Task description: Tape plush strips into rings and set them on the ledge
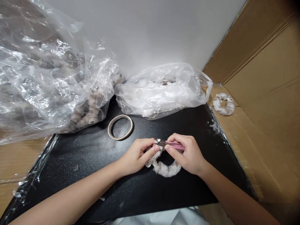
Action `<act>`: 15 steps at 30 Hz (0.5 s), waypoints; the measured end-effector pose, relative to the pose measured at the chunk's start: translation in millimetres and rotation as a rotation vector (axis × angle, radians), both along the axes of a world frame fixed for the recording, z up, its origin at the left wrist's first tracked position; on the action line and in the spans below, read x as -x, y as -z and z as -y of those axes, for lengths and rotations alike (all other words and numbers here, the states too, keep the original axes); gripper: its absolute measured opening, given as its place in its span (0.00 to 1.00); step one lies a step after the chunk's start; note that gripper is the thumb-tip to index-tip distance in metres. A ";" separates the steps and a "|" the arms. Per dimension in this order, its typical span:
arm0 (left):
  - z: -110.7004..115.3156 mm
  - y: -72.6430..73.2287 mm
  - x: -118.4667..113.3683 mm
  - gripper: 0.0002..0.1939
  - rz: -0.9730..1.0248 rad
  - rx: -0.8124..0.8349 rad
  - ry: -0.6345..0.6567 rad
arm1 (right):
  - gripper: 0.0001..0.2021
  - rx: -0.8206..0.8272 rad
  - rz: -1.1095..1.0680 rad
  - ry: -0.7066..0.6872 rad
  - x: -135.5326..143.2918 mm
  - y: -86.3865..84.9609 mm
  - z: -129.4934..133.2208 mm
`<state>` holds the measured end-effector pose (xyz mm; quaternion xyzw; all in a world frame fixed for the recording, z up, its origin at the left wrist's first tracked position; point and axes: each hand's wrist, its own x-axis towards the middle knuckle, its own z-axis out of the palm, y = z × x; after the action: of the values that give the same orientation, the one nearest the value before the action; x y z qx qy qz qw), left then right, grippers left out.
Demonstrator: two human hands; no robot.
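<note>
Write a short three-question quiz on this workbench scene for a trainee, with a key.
1. True or false: the right hand holds a pink-handled tool.
2. What lies on the black mat just behind the left hand? A) a roll of tape B) a cup C) a pair of gloves
3. Fill in: a second fluffy ring lies on the ______ at right.

Key: 1 true; 2 A; 3 cardboard. Both hands work on a fluffy ring.

Two hands (left hand (137,156), right hand (187,154)) are sharing one fluffy ring (165,168) and one pink tool (172,144); beyond them are lying two plastic bags (161,90) (47,78), one tape ring (120,127), and one more fluffy ring (223,104).
</note>
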<state>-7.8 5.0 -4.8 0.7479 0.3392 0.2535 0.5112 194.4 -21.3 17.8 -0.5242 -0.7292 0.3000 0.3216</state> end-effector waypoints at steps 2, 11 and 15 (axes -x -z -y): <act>0.2 0.5 -0.2 0.15 -0.015 -0.023 0.003 | 0.08 0.009 -0.004 -0.007 0.6 0.0 0.1; -0.2 0.1 -1.6 0.14 -0.041 -0.049 0.011 | 0.11 0.051 0.046 0.016 2.2 -0.2 0.0; 0.1 -0.8 -2.2 0.15 -0.046 -0.041 0.005 | 0.12 0.070 0.022 0.038 2.4 -0.9 -0.2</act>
<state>-5.6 4.8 -4.0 0.7649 0.3435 0.2419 0.4883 192.0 -21.0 18.8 -0.5523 -0.7115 0.3134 0.3008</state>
